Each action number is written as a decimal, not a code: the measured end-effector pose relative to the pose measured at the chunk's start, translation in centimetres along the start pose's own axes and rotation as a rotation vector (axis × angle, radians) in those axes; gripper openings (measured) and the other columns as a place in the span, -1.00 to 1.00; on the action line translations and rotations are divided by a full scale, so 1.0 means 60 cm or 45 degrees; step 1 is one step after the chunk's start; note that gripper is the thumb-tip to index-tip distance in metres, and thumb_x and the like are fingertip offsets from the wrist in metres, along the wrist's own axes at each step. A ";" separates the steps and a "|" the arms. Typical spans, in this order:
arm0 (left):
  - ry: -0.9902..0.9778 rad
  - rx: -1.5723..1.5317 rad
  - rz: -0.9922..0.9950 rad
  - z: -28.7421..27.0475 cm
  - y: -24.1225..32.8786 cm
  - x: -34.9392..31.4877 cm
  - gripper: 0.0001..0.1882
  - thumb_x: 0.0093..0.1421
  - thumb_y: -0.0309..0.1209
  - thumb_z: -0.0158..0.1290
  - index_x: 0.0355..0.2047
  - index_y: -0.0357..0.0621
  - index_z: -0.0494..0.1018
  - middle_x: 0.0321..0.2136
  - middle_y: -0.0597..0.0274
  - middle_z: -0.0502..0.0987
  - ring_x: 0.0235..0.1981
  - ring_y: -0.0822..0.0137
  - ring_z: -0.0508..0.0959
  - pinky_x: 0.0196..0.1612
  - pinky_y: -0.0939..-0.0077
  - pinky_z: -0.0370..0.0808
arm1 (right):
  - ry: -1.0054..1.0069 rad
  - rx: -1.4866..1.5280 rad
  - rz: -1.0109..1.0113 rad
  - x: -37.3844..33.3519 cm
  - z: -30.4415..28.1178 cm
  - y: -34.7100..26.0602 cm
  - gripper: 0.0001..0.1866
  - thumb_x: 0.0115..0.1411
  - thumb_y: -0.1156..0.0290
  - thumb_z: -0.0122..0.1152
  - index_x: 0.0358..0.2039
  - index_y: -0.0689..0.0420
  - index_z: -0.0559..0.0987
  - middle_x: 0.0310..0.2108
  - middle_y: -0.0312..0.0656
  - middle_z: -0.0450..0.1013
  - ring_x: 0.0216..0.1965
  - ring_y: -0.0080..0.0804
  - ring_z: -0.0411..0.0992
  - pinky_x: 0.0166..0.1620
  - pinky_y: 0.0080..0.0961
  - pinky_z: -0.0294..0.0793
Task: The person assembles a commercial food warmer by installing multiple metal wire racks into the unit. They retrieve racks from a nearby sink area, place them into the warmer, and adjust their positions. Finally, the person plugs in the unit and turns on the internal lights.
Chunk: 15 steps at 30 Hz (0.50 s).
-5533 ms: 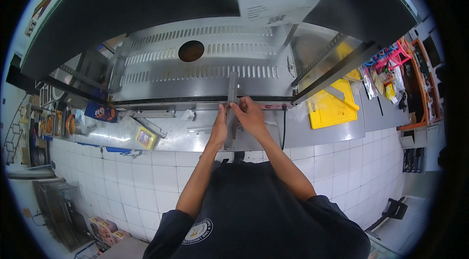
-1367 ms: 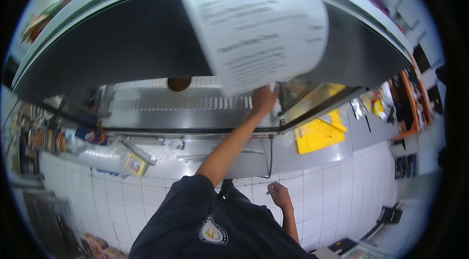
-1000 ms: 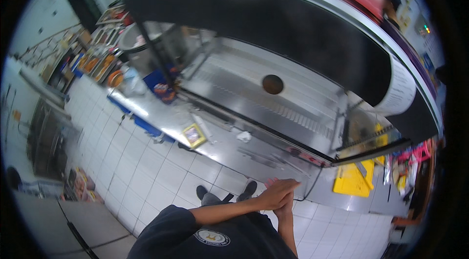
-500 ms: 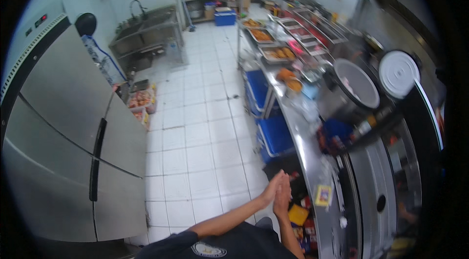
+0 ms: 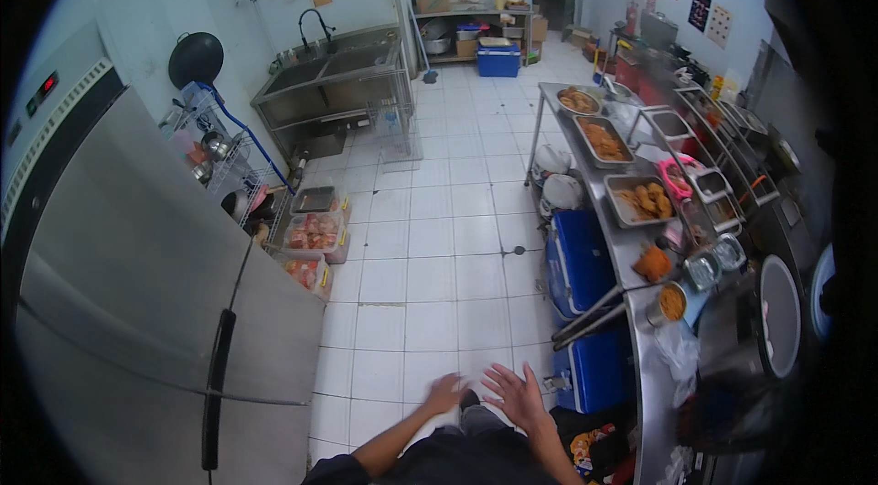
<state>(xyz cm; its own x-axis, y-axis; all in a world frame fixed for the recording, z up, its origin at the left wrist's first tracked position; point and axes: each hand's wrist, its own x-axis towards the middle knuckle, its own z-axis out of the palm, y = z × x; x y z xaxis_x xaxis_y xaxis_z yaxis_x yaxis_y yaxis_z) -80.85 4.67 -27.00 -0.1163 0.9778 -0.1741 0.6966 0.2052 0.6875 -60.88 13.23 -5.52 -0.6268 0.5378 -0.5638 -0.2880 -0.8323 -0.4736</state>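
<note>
Both of my hands are in front of my body, low in the view, above the white tiled floor (image 5: 430, 256). My right hand (image 5: 518, 400) is open with its fingers spread, and nothing is in it. To its left, a little apart, my left hand (image 5: 444, 393) looks open and bare, its fingers somewhat blurred by motion. Nearest to my right hand is a blue cooler box (image 5: 599, 375) under the steel table. A shoe tip (image 5: 469, 398) shows between the hands.
A steel fridge (image 5: 146, 302) stands left, with tubs of raw meat (image 5: 314, 233) beyond it. On the right, a steel table (image 5: 594, 176) bears trays of fried food (image 5: 640, 201) and a large pot (image 5: 736, 329). A sink (image 5: 302, 96) and another blue cooler (image 5: 498, 61) are farther off.
My hands were pressed together near the table's edge and have come apart. The view has swung to the right and moved forward along the aisle.
</note>
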 end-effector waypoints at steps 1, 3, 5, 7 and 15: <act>-0.073 0.028 -0.380 -0.052 -0.102 -0.014 -0.47 0.31 0.01 -0.08 0.08 -0.14 0.45 0.11 -0.04 0.43 0.17 -0.01 0.37 0.25 0.13 0.25 | -0.146 -0.074 0.059 0.058 0.047 -0.043 -0.20 0.34 -0.25 -0.37 0.27 0.20 0.24 0.22 0.00 0.29 0.21 -0.18 0.29 0.21 -0.21 0.25; -0.091 0.145 -0.823 -0.160 -0.273 -0.081 -0.52 0.33 0.01 -0.16 0.04 0.02 0.51 0.11 -0.06 0.43 0.16 -0.05 0.37 0.23 0.09 0.28 | -0.265 -0.382 0.118 0.171 0.137 -0.123 -0.28 0.37 -0.17 -0.32 0.25 0.20 0.27 0.16 -0.03 0.36 0.15 -0.23 0.36 0.16 -0.29 0.31; -0.123 0.159 -1.256 -0.249 -0.389 -0.155 -0.56 0.33 -0.11 -0.16 0.03 -0.08 0.50 0.06 -0.24 0.43 0.11 -0.13 0.42 0.12 0.02 0.39 | -0.317 -0.826 0.065 0.307 0.217 -0.198 -0.36 0.40 -0.07 -0.23 0.24 0.20 0.31 0.09 -0.07 0.44 0.09 -0.28 0.42 0.12 -0.35 0.36; 0.434 -0.193 -1.805 -0.291 -0.446 -0.212 -0.28 0.20 0.00 -0.01 0.04 -0.55 0.35 0.02 -0.31 0.46 0.08 -0.18 0.46 0.11 0.14 0.43 | -0.393 -1.079 -0.028 0.446 0.253 -0.259 -0.42 0.39 -0.01 -0.15 0.20 0.21 0.36 0.04 -0.10 0.47 0.03 -0.33 0.45 0.07 -0.40 0.39; -0.622 0.421 -0.594 -0.391 -0.574 0.273 -0.66 0.25 -0.24 -0.13 -0.02 0.10 0.50 -0.20 -0.16 0.58 -0.07 -0.11 0.55 -0.03 -0.06 0.46 | 0.461 -2.088 0.047 0.882 0.048 -0.267 -0.49 0.23 0.00 0.00 -0.19 0.24 0.60 -0.17 0.18 0.52 -0.06 0.22 0.43 0.03 -0.08 0.41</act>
<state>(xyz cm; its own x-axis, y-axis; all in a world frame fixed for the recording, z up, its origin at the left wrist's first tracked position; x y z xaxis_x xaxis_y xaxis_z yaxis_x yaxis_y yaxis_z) -123.33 14.58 -36.97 -0.1776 0.6470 -0.7416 0.8373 0.4953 0.2316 -91.50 54.64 -25.80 -0.3612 0.7177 -0.5954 0.8753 0.0406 -0.4820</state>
